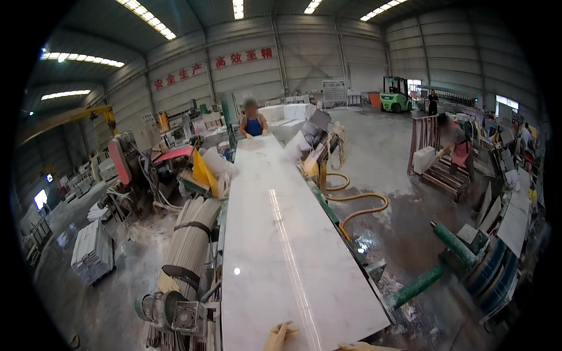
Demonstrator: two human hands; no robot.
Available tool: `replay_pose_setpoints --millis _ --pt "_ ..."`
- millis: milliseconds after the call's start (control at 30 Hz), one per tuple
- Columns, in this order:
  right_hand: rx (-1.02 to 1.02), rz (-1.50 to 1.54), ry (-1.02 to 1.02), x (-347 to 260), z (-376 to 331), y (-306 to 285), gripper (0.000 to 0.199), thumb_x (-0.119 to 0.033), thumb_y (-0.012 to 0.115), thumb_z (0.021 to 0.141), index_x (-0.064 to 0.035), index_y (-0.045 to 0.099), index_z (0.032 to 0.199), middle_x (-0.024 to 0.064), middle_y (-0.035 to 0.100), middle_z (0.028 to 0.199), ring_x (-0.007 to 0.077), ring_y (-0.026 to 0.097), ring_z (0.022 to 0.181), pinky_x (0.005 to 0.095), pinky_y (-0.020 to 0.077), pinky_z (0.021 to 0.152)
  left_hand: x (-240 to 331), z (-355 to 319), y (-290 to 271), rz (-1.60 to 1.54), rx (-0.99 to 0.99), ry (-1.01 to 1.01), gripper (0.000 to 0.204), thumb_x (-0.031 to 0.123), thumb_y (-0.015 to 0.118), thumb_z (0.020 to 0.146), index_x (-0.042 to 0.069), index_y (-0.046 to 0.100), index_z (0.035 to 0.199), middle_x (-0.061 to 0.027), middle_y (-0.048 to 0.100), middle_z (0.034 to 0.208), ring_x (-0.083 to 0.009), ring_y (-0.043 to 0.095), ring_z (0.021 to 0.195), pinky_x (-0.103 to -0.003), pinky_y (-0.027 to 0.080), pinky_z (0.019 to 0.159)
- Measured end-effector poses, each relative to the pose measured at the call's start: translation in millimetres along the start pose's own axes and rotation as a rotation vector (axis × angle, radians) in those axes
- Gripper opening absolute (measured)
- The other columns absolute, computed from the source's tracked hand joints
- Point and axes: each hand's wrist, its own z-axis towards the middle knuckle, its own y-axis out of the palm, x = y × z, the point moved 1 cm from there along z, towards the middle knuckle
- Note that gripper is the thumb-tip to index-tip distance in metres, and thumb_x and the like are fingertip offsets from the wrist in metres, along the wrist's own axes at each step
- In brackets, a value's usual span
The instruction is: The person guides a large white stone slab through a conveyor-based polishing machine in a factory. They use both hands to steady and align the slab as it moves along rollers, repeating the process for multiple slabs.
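Observation:
A long, polished white stone slab [266, 234] with faint grey veining stretches away from me and reflects a line of ceiling lights. At its near end, my left hand [280, 337] in a cream glove rests on or just above the surface, fingers apart and holding nothing. My right hand [364, 347], in a similar glove, shows only as a sliver at the lower edge by the slab's near right corner; its fingers are mostly cut off. At the far end a co-worker [253, 124] in a blue apron has gloved hands by the slab.
Left of the slab stand a motor [155, 309] and a strapped bundle of long strips [190, 245]. A yellow hose [369, 196] loops over the wet floor at right, near green rollers [418, 286]. Another person [459, 146] handles a white block by a pallet. A green forklift [395, 96] stands farther back.

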Motion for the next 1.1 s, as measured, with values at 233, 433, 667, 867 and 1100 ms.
replay_pose_setpoints --millis 233,433,667,867,1100 --pt "-0.031 0.062 0.031 16 -5 3 0.077 -0.031 0.065 0.102 0.0068 0.037 0.162 0.0272 0.043 0.165 0.0431 0.042 0.152 0.0497 0.0354 0.128 -11 15 -12 0.034 -0.008 -0.049 0.057 0.051 0.052 0.112 0.007 0.063 0.146 -0.0118 0.075 0.125 -0.0203 0.071 0.109 -0.037 0.056 0.100" --pt "0.002 0.225 0.084 34 6 2 0.069 -0.036 0.058 0.110 0.0104 0.042 0.158 0.0289 0.048 0.161 0.0379 0.047 0.150 0.0452 0.0390 0.127 14 2 2 -0.049 0.053 -0.204 0.054 0.038 0.054 0.114 -0.005 0.058 0.148 -0.0134 0.076 0.125 -0.0150 0.072 0.105 -0.030 0.056 0.102" --pt "0.062 0.321 0.062 48 25 -4 0.059 -0.029 0.052 0.116 0.0139 0.042 0.155 0.0254 0.058 0.153 0.0311 0.058 0.143 0.0361 0.0460 0.121 2 8 -6 -0.028 0.023 -0.178 0.052 0.036 0.053 0.115 -0.005 0.058 0.147 -0.0146 0.076 0.125 -0.0155 0.073 0.106 -0.029 0.057 0.101" --pt "0.008 0.025 -0.095 103 68 -67 0.063 -0.040 0.061 0.111 0.0115 0.054 0.147 0.0216 0.064 0.150 0.0308 0.059 0.141 0.0370 0.0483 0.118 -7 10 -6 -0.079 -0.009 -0.185 0.049 0.036 0.053 0.115 -0.002 0.061 0.145 -0.0168 0.077 0.123 -0.0181 0.075 0.107 -0.029 0.058 0.098" --pt "0.075 0.310 0.039 55 22 0 0.053 -0.031 0.074 0.104 0.0065 0.061 0.139 0.0269 0.071 0.132 0.0352 0.070 0.126 0.0413 0.0560 0.114 6 9 -9 -0.108 -0.024 -0.220 0.050 0.034 0.055 0.113 -0.002 0.059 0.148 -0.0128 0.076 0.128 -0.0156 0.072 0.110 -0.030 0.057 0.098"
